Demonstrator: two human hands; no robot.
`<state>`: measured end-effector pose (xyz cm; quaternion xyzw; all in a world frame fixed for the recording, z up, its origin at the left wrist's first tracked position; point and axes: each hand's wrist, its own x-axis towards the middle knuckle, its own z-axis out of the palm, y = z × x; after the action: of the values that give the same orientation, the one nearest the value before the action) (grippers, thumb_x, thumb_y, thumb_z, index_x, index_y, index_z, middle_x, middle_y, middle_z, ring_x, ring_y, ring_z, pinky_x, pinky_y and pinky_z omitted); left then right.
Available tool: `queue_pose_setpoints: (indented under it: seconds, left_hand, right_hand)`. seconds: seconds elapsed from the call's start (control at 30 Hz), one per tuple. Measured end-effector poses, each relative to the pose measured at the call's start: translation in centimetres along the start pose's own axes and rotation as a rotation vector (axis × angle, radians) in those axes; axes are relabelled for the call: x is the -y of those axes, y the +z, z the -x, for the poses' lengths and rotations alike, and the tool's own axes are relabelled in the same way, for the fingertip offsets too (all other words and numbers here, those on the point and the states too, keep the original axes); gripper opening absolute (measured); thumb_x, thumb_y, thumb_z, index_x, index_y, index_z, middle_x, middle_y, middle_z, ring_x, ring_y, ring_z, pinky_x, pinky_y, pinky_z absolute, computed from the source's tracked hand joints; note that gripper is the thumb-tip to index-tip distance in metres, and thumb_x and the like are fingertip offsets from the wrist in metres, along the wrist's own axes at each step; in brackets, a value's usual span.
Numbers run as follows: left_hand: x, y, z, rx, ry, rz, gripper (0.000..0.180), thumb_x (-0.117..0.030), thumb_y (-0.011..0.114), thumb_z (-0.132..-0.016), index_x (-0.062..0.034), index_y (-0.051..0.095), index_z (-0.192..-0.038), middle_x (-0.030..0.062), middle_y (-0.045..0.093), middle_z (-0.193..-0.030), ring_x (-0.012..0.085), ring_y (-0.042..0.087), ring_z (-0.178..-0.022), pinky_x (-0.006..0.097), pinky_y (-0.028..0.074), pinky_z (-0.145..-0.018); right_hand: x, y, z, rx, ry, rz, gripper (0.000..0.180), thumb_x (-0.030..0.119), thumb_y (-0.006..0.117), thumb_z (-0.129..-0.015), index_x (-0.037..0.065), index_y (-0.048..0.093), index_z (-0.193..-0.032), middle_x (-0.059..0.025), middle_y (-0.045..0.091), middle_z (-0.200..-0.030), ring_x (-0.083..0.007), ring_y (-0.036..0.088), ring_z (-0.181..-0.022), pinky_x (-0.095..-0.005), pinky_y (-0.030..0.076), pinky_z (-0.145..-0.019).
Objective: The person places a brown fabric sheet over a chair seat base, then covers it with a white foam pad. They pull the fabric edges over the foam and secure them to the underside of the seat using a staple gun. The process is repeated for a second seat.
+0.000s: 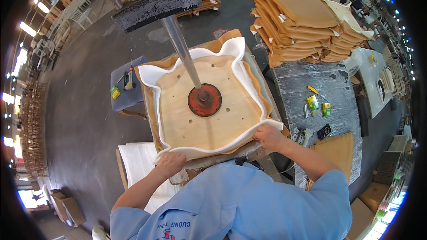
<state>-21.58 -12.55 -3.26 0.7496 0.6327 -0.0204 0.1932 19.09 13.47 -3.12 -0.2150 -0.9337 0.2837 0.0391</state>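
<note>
Grey workshop floor (84, 120) all round. Left hand (171, 163), fingers curled, gripping near-left edge of white foam sheet (153, 78). Pale plywood seat board (209, 124) centred on foam, pinned under round red press disc (204, 100). Right hand (268, 136) clamped on foam's near-right corner. Stacked tan cushions (302, 22) far right.

Under my hands lies a pale plywood seat board (202, 111), flat on the workbench (260, 149) and dotted with small holes. White foam (151, 78) curls up around all its edges, with tan fabric (222, 40) showing beneath at the far corner. A round red press plate (205, 100) sits on its middle.
</note>
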Motion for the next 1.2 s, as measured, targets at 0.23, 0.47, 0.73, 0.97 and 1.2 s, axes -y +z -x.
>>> queue_pose_setpoints:
  seconds: [0.23,0.47,0.73,0.97,1.2]
  left_hand:
    - [-2.1,-1.0,-0.2,-0.069,-0.011,0.001,0.033,-0.039,0.082,-0.094,-0.0104,0.067,-0.087,0.0121,0.072,-0.084,0.0365,0.072,-0.08,0.051,0.054,-0.068]
    - [-13.6,-1.6,-8.9,-0.319,0.245,0.084,0.044,-0.036,0.09,-0.085,-0.0154,0.073,-0.12,0.0143,0.062,-0.133,0.0391,0.059,-0.125,0.053,0.047,-0.102]
    - [-18.5,-1.3,-14.1,-0.179,-0.055,0.101,0.032,-0.023,0.092,-0.078,-0.0108,0.073,-0.102,0.0203,0.062,-0.138,0.0435,0.057,-0.128,0.055,0.04,-0.112]
    - [-21.3,-3.0,-15.4,-0.114,-0.187,-0.013,0.028,-0.024,0.089,-0.083,-0.0088,0.073,-0.1,0.0203,0.061,-0.14,0.0442,0.057,-0.131,0.059,0.04,-0.113]
    - [-22.0,-1.5,-15.6,-0.17,-0.167,0.097,0.033,-0.031,0.087,-0.088,-0.0124,0.075,-0.113,0.0169,0.057,-0.149,0.0406,0.051,-0.142,0.062,0.035,-0.12]
  right_hand:
    - [0.1,0.4,1.8,-0.348,0.192,0.02,0.014,0.014,0.076,-0.093,0.007,0.078,-0.106,-0.0136,0.073,-0.09,-0.0378,0.074,-0.089,-0.0509,0.058,-0.08]
    - [-2.6,-6.2,6.6,-1.091,0.667,-0.374,0.015,0.015,0.078,-0.102,0.004,0.077,-0.113,-0.0124,0.078,-0.093,-0.0232,0.076,-0.082,-0.0341,0.059,-0.075]
    - [-25.8,8.6,25.7,-0.747,1.703,-0.167,0.037,0.034,0.075,-0.098,0.009,0.078,-0.125,-0.0188,0.082,-0.116,-0.0395,0.078,-0.113,-0.0484,0.06,-0.098]
    - [-35.9,14.8,29.4,-0.473,1.789,-0.184,0.059,0.035,0.076,-0.087,0.001,0.073,-0.135,-0.0264,0.077,-0.129,-0.0459,0.072,-0.124,-0.0539,0.057,-0.106]
    - [-36.3,13.7,29.9,-0.493,1.742,-0.173,0.086,0.033,0.081,-0.081,-0.01,0.053,-0.15,-0.0345,0.07,-0.136,-0.0517,0.068,-0.128,-0.055,0.054,-0.109]
